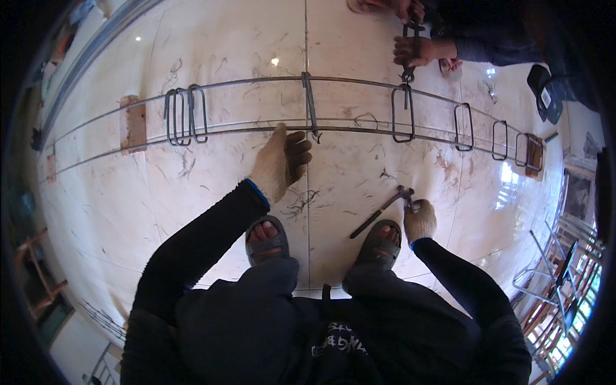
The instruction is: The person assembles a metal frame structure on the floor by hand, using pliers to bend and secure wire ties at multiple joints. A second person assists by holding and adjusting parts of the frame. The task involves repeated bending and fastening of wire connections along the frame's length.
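Note:
My left hand (280, 163), in a cream work glove with darkened fingers, reaches the near bar of a long steel rebar frame (250, 129). Its thumb tip meets or nearly meets the bar; the fingers are loosely bent and apart, with nothing seen in them. Just right of it, an upright rebar stirrup (310, 102) stands around the bars. My gloved right hand (420, 221) is closed on one handle of a pair of pincers (378, 213). The pincers' other handle points down-left, away from the hand, so they are spread, low over the floor between frame and foot.
Grouped stirrups (186, 115) hang on the frame's left, more along its right. Wooden blocks (133, 125) lie under it. Across it, a co-worker's hands (414, 51) hold pincers at a stirrup. Wire scraps (301, 202) litter the tiles. A metal stand (552, 276) is at right.

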A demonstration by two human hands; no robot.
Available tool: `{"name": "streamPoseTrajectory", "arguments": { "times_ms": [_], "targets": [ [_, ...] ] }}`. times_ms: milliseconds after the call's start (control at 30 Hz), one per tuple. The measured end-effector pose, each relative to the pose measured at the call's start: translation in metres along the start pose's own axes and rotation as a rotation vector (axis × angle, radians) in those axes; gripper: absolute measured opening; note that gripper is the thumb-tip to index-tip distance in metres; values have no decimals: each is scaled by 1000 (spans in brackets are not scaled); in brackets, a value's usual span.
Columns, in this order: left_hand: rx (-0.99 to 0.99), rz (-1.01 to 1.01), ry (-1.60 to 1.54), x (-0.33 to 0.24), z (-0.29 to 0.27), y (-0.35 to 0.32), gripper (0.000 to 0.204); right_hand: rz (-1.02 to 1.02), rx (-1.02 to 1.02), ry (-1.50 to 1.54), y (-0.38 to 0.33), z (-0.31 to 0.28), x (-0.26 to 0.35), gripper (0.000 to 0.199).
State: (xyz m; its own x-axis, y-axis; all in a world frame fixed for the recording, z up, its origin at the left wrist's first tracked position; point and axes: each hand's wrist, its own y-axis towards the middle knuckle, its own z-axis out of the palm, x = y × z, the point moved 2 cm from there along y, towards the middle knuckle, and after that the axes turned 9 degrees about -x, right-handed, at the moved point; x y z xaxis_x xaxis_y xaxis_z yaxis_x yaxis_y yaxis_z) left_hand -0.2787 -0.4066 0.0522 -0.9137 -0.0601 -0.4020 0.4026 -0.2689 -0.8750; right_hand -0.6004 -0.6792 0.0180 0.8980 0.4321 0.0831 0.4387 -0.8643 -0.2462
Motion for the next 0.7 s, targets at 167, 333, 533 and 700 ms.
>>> {"name": "streamPoseTrajectory", "arguments": {
  "times_ms": [167, 333, 533, 700],
  "targets": [
    [191, 499, 912, 56, -20, -9, 52, -203, -30, 152, -13, -27, 11, 21],
    [444, 1037, 1239, 121, -13, -38, 53, -98, 658, 519, -33, -109, 119, 18],
    [516, 397, 910, 117, 0, -47, 39, -128, 919, 676, -6, -141, 186, 47],
    [278, 497, 782, 95, -19, -65, 33, 105, 1121, 905, -8, -127, 197, 66]
  ]
}}
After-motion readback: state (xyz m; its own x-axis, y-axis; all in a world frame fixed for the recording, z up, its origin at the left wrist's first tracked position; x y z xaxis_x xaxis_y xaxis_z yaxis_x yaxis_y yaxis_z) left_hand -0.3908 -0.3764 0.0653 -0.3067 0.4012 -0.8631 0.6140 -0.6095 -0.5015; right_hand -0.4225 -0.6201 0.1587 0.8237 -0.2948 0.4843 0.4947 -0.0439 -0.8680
